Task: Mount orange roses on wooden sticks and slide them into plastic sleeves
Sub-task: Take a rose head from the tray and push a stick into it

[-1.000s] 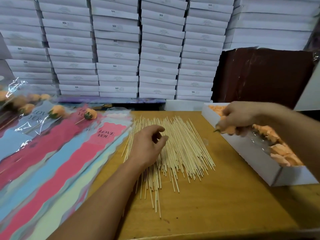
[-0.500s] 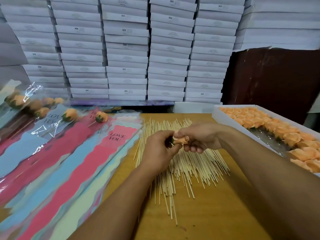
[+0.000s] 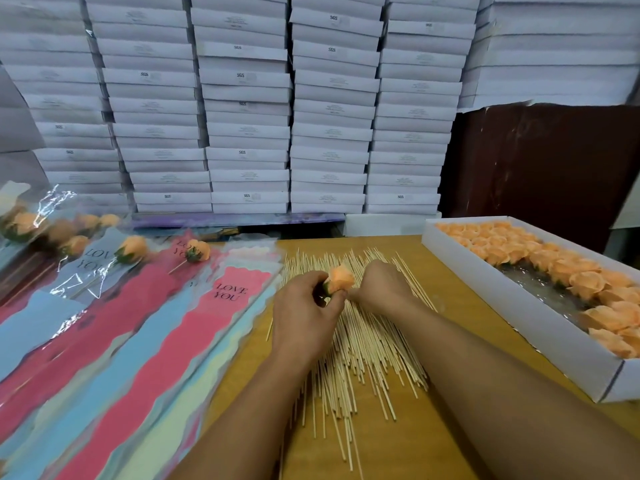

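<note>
My left hand [image 3: 304, 317] pinches an orange rose [image 3: 342, 279] by its green base, above the pile of wooden sticks [image 3: 367, 351] on the table. My right hand [image 3: 381, 287] sits just right of the rose, knuckles towards me, its curled fingers down among the sticks and hidden from view. Coloured plastic sleeves [image 3: 221, 317] printed "LOVE YOU" lie fanned out on the left. Two mounted roses [image 3: 133, 249] [image 3: 198, 251] lie at their top ends. A long white box [image 3: 519, 315] at the right holds several loose orange roses [image 3: 585, 282].
Tall stacks of flat white boxes [image 3: 242, 98] wall off the back of the wooden table [image 3: 450, 427]. A dark brown panel [image 3: 540, 161] stands behind the rose box. More sleeved roses [image 3: 24, 225] lie at the far left.
My right hand took a rose from the box and passed it to my left hand. It has now let go and dropped onto the sticks beside it.
</note>
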Demonstrator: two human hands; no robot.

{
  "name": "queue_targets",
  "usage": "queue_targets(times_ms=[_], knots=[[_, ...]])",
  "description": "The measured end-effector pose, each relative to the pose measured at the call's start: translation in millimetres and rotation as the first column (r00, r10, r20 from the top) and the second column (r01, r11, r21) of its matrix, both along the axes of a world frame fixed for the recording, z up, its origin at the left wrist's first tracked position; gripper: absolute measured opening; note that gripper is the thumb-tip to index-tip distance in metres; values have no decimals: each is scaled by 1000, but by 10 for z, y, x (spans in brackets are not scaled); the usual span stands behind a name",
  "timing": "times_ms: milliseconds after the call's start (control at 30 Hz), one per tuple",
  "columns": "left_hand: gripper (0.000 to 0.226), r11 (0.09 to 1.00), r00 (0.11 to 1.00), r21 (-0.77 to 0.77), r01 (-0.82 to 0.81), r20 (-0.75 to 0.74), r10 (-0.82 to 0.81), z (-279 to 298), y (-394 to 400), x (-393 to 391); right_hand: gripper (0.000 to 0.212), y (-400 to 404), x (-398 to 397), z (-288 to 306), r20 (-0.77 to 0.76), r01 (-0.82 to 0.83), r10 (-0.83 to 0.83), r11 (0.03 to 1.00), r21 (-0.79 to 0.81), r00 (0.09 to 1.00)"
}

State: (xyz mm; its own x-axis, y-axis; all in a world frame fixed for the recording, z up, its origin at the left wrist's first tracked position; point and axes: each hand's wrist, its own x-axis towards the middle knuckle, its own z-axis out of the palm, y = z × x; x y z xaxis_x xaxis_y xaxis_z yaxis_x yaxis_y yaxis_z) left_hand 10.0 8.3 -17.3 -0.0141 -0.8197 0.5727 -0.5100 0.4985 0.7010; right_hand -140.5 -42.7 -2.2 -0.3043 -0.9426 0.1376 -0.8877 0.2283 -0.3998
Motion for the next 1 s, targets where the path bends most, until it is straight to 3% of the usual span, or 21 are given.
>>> queue_targets(times_ms=[233,467,567,667,800,1000], knots=[[11,1000,1000,21,14,-16,-13,-15,4,-16,26,-121,17,31,4,63,-63,998,30,998],[11,1000,1000,20,7,6,-7,-34,-9,-6,11,-92,-119,27,245,91,-109,992,85,963],[14,1000,1000,25,3,3,-3,-41,-13,-3,15,-69,-216,25,444,49,-75,996,70,893],[15,1000,1000,29,0,-6,0,-42,-17,5,9,-11,-296,96,655,21,-48,999,50,754],[14,999,1000,52,4,-20,-3,-31,-29,4,6,157,-348,212,725,-96,31,994,49,689],[10,993,999,117,-6,-50,12,-19,-39,15,27,459,-283,265,791,-256,156,967,2,592]])
